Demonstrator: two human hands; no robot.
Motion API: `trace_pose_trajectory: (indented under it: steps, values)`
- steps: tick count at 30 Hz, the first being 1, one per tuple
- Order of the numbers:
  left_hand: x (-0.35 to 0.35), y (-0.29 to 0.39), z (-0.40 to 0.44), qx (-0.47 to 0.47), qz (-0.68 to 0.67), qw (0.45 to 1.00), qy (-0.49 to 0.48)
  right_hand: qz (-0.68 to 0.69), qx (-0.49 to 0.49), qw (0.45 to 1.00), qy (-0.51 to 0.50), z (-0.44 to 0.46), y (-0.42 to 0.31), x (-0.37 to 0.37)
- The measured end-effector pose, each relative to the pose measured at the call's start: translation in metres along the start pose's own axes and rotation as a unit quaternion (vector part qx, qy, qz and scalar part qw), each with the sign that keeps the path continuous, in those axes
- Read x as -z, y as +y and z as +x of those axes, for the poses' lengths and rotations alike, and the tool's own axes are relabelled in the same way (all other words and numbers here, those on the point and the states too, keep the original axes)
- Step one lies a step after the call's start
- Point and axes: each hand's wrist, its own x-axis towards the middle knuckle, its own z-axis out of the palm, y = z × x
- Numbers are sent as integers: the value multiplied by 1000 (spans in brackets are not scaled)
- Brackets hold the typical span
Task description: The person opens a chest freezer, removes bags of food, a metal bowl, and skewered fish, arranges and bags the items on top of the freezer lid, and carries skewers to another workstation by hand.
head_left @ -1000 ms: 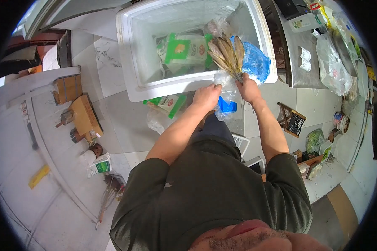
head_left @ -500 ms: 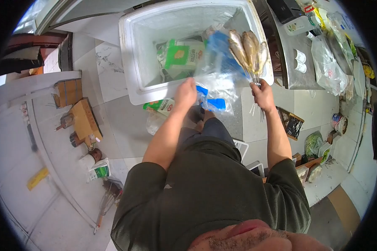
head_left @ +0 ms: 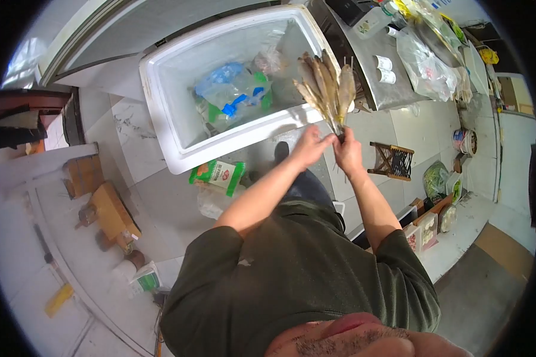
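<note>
My right hand (head_left: 348, 156) is closed around the thin sticks of several skewered fish (head_left: 327, 86), which fan upward over the right front edge of the white chest freezer (head_left: 244, 141). Beside it, my left hand (head_left: 308, 146) has its fingers together near the base of the sticks; whether it grips them is too small to tell. Inside the freezer lies a clear and blue plastic bag (head_left: 229, 89) on top of green packages. A pinkish bag (head_left: 271, 61) rests by the freezer's back right wall.
A green and white packet (head_left: 219, 175) is below the freezer's front edge. To the right stands a metal counter (head_left: 393, 86) with a white plastic bag (head_left: 426, 65). A small folding stool (head_left: 391, 160) stands on the floor. Cardboard boxes (head_left: 114, 214) are at left.
The blue and clear bag has left my left hand and lies in the freezer. My left hand has moved right, beside my right hand and the sticks. The view has turned and shifted.
</note>
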Motion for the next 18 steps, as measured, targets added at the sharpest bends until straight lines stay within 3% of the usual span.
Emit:
trace_pose_trajectory:
  steps: [1, 4, 7, 10, 12, 15, 17, 18]
  values:
    - [-26, -13, 7, 28, -213, 976, -34, -15, 27, 1000, 5, -1, 11, -11]
    - [-53, -5, 3, 33, -270, 962, -28, -44, 29, 998, -37, -7, 20, -26]
    - [-57, -17, 13, 78, -181, 980, -34, -43, 36, 995, -83, -12, 31, -35]
    - [-71, -25, 28, 195, -125, 970, 78, -39, 18, 995, -91, -18, 42, -41]
    - [-76, -29, 27, 183, -113, 972, 99, -32, 19, 988, -147, -19, 57, -44]
    - [-83, -43, 29, 141, 16, 980, 139, 30, -13, 979, -201, -16, 43, -27]
    - [-88, -50, 29, 123, 99, 973, 168, 35, -10, 980, -194, -17, 45, -24]
    - [-88, -50, 31, 123, 77, 975, 167, 37, -7, 981, -189, -17, 46, -24]
